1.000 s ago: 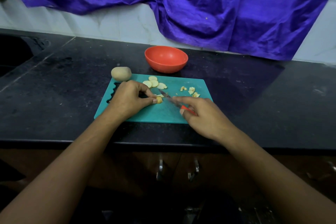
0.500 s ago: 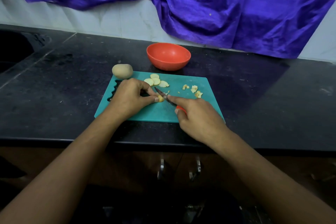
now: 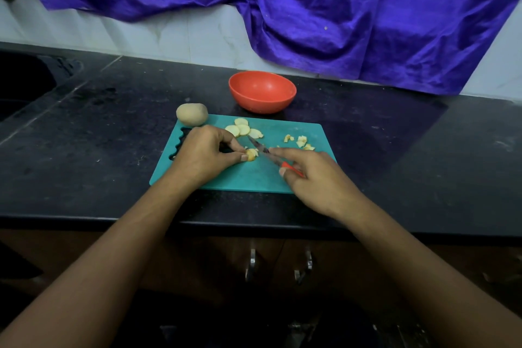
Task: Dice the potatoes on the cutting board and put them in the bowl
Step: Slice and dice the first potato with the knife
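So the left hand (image 3: 206,155) is curled over on the board (image 3: 248,178), thumb and fingertips pinching a small potato piece (image 3: 252,154) that sits flat on the teal surface. The right hand (image 3: 316,181) is wrapped round the knife (image 3: 261,150) by its red handle, with the forefinger stretched out along the top of the blade. The blade lies low and slanted, tip just past the piece and right beside the left fingertips (can't tell if the edge is actually touching the potato, it's too small to see). Just beyond the left hand's knuckles, three round slices (image 3: 243,130) overlap each other on the board. Out past the right forefinger there's a little scatter of dice (image 3: 301,142). A whole potato (image 3: 192,114) sits beyond the left hand at the board's far left corner, and I can't tell whether it's on the board or just beside it. The red bowl (image 3: 262,92) is on the black counter (image 3: 99,135) further out, beyond both hands and just off the board's far edge. A purple cloth (image 3: 339,8) hangs over the wall behind, and a dark sink (image 3: 22,85) is well out to the left of the left hand.
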The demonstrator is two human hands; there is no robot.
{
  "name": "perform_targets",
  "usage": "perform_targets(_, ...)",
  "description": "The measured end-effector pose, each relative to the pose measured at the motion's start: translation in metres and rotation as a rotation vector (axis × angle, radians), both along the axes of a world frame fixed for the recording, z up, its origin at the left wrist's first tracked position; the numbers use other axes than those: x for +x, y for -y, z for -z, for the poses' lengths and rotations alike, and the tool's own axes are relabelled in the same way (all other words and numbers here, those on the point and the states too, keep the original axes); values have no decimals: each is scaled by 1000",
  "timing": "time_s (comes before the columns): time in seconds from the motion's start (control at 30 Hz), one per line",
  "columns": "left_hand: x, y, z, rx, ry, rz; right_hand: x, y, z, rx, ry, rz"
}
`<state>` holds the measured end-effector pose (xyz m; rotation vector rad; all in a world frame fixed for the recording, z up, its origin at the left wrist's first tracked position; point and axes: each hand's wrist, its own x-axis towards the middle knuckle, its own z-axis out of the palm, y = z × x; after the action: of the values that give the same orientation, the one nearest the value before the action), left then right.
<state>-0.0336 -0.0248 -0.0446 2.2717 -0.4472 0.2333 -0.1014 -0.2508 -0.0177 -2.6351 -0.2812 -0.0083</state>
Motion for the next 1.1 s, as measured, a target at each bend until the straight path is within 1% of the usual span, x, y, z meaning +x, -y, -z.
perform_targets(0.1,0,0,0,4,10,-2,-1,-6,6,-38,50,-7)
perform_targets(0.43,0,-1,1,-9,38,22,-4,-23,5,-178,125,25)
perform_targets(0.77,-2,0,-2,-3,37,34,-5,-36,1,-307,191,-8)
perform_targets(0.93,-1,0,0,2,29,19,-14,-21,-1,-369,128,-48)
perform_targets(1.1,0,-1,0,-2,21,12,-10,-3,-9,-342,93,-83)
